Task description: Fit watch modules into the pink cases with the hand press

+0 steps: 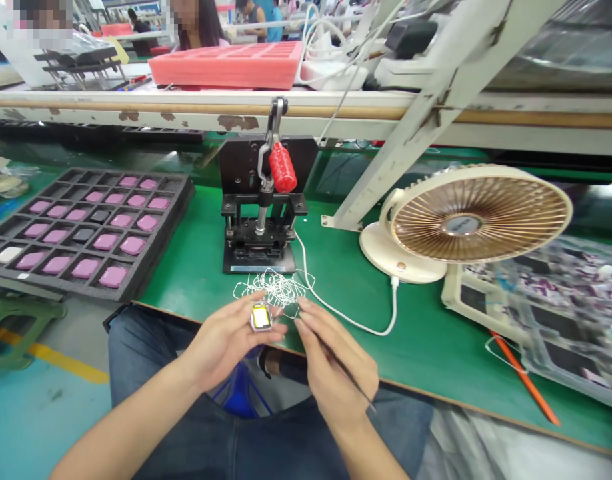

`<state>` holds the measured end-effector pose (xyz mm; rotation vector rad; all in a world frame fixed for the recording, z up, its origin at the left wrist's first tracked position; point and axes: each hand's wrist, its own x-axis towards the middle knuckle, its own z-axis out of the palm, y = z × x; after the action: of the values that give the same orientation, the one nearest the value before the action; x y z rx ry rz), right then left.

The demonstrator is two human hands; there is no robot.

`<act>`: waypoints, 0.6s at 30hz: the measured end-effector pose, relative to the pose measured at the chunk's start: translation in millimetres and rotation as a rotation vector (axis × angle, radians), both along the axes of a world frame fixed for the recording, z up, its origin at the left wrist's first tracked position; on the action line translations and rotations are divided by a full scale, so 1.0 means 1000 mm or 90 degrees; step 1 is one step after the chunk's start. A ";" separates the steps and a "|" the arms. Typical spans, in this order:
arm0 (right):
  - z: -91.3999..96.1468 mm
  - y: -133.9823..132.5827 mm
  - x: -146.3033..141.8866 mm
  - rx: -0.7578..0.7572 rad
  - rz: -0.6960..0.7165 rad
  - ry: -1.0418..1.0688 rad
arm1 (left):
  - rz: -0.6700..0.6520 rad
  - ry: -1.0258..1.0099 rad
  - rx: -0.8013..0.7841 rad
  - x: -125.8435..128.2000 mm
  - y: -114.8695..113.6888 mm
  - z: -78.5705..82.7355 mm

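My left hand (226,337), palm up, holds a small square watch-like case (261,317) by its edges. The case has a clear rim and a white face bordered in yellow. In my right hand (336,370) is a pair of dark, slim tweezers (343,365), pinched between thumb and fingers. Their tips are close to the right of the case; whether they grip anything is too small to tell. Just beyond my fingers lies a tangle of thin white string (276,285). Behind it stands a black toggle-clamp press (260,230) with a red handle (283,167).
On the left, a black foam tray (159,230) holds many purple square pieces. A cream desk fan (481,223) with a white cable (356,325) stands right. Beyond it are plastic trays of parts (561,313) and an orange stick (529,380). A slanted metal post (411,133) rises behind.
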<state>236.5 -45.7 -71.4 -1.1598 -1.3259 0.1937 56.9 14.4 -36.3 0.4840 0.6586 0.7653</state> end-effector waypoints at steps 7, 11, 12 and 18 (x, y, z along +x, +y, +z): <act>0.016 0.030 0.023 -0.093 -0.034 -0.020 | 0.012 0.018 0.019 -0.004 0.012 -0.001; 0.028 0.036 0.040 -0.203 -0.028 -0.094 | 0.013 0.026 0.035 -0.009 0.013 -0.007; 0.031 0.037 0.043 -0.215 -0.032 -0.111 | 0.013 0.026 0.038 -0.010 0.013 -0.009; 0.045 0.011 0.050 -0.244 -0.058 -0.094 | 0.011 0.059 -0.006 -0.018 0.002 0.000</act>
<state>286.2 -34.4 -26.1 -1.5799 -1.3988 0.3088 38.7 15.9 -36.0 0.5081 0.7529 0.7588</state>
